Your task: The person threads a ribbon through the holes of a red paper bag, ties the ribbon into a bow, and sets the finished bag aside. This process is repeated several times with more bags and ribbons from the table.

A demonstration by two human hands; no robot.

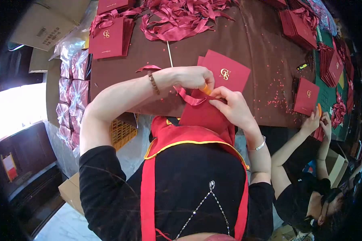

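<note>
My left hand [195, 78], with a brown bead bracelet at the wrist, is closed on a small orange item [206, 89] whose full shape is hidden. Its tip touches the top edge of a flat red paper bag [205, 114] at my lap and the table edge. Fingers of my right hand [229, 102] pinch that same edge from the other side. A loop of dark red ribbon [189, 97] hangs over the bag beneath my left hand. Just beyond my hands lies a red bag with a gold monogram [229, 72], flat on the brown tablecloth [265, 24].
A ribbon heap [177, 20] and a stack of red bags [108, 38] lie at the far side. Plastic-wrapped bundles [70, 94] line the left. On the right, a co-worker's hands [315, 122] work beside another red bag [306, 96]. A yellow marker [302, 66] lies near red scraps.
</note>
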